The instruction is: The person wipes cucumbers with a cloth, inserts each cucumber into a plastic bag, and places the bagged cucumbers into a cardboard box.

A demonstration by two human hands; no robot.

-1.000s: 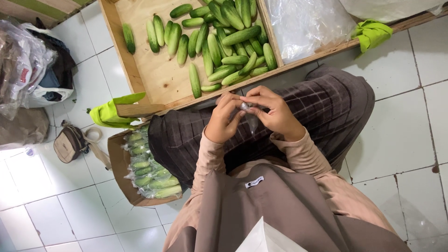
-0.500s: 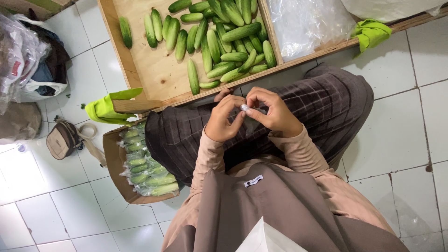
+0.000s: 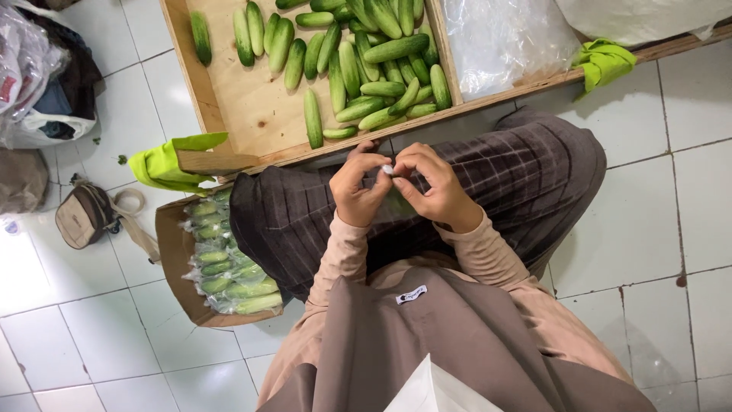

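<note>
Both hands meet over the lap — left hand (image 3: pixel 360 185) and right hand (image 3: pixel 433 185) each in a closed grip on a small white piece (image 3: pixel 387 169); loose cucumbers (image 3: pixel 366 69) lie just beyond.

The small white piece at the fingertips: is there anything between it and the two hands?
Nothing visible does. The left hand and the right hand both pinch the small white piece directly, above a clear bag with something green on the lap.
</note>
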